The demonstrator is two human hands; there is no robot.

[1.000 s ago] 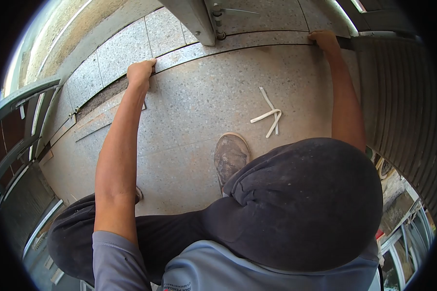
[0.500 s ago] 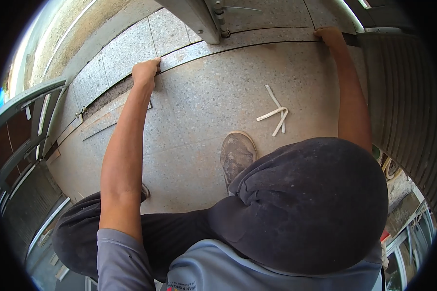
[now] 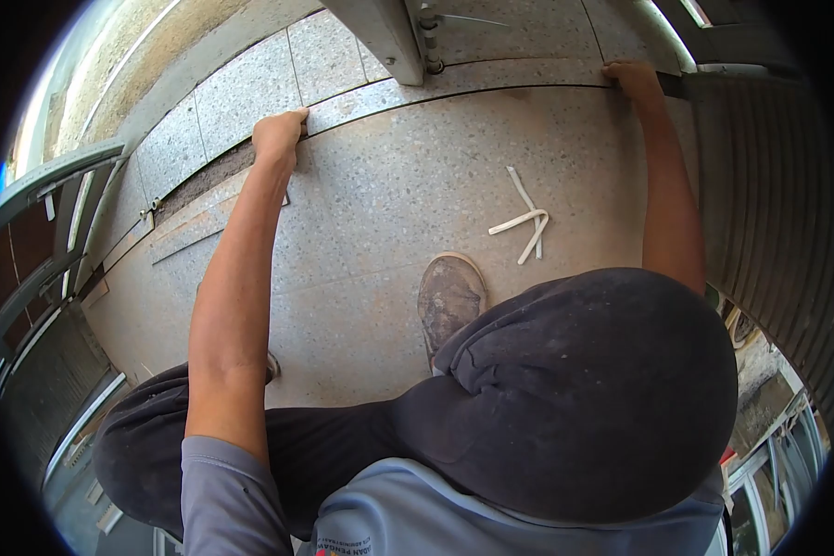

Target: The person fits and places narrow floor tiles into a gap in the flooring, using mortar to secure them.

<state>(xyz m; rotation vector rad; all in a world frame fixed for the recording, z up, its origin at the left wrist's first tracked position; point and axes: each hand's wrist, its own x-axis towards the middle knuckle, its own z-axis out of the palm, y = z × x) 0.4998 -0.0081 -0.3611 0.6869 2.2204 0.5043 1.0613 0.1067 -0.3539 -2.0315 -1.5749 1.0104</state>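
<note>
Fingers of your left hand and right hand are curled over the far edge of the large speckled grey stone slab underfoot; uneven pulling could pinch them.

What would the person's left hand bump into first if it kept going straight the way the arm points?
Probably the narrow stone strip just beyond the slab edge that the left hand grips; past it lie more speckled tiles. Depth is hard to judge.

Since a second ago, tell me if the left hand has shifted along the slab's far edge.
No. The left hand grips the far edge of the stone slab at the same spot, just right of the dark open gap; only the camera shifted slightly.
</note>
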